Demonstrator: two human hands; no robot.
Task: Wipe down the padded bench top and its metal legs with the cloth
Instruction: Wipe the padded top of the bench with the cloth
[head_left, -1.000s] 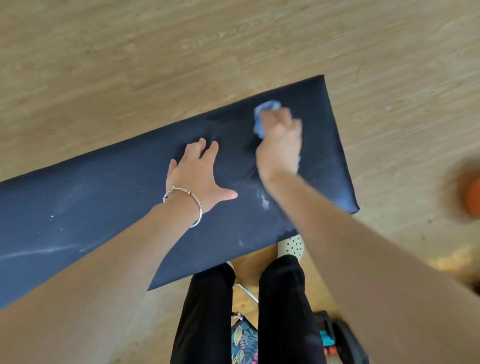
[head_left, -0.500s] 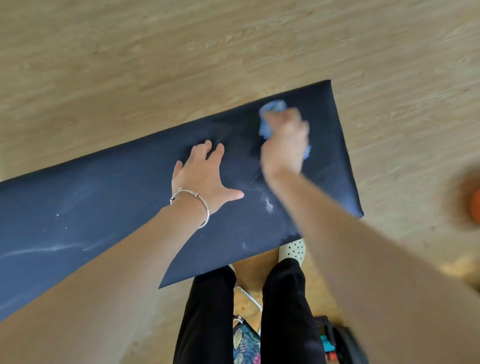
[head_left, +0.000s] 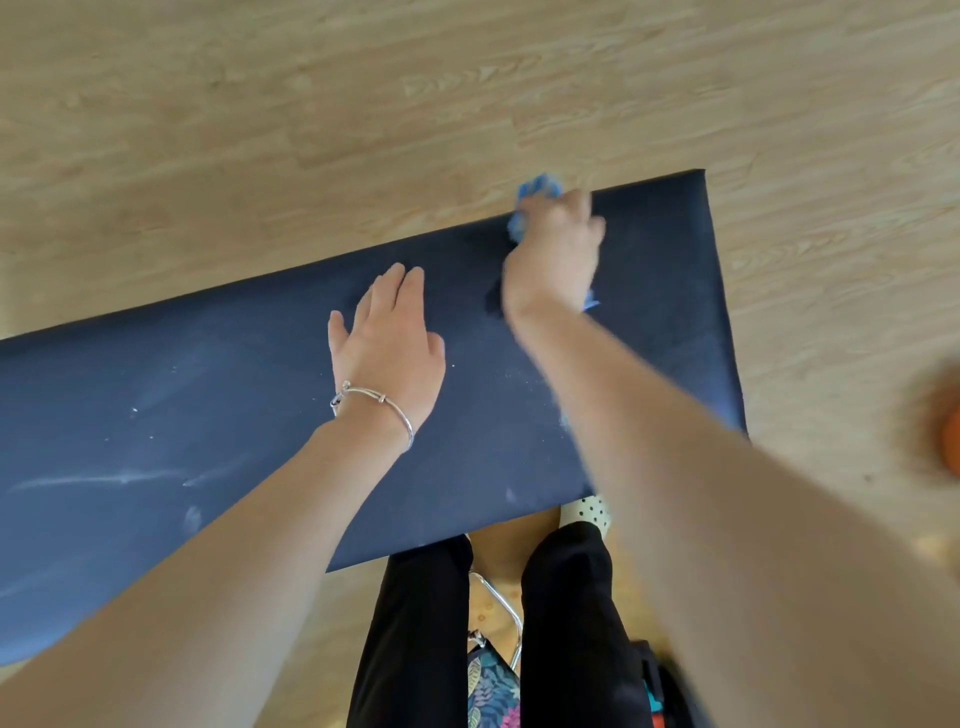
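We're on the top w/ the cloth (head_left: 537, 188), bunched under the right hand (head_left: 556, 254) at the table's (head_left: 208, 415) far edge, near its right end. Right fingers look curled over the wad, tho motion blur hides the detail. Cloth pokes out beyond the fingertips and by the wrist. Left hand (head_left: 387, 343) lies flat mid-table, fingers straight and close together, thumb out, bracing.

To do this well, we reckon: open the wad flatter for more contact, press evenly, and run long overlapping strokes end to end, not small scrubs. White streaks (head_left: 124, 477) and specks on the left half need passes, so approx. half the top is left. Lift the left hand off each patch before wiping it.

Legs not done yet, we judge. A chrome tube (head_left: 506, 605) shows below the near edge; can't tell if it's a leg.
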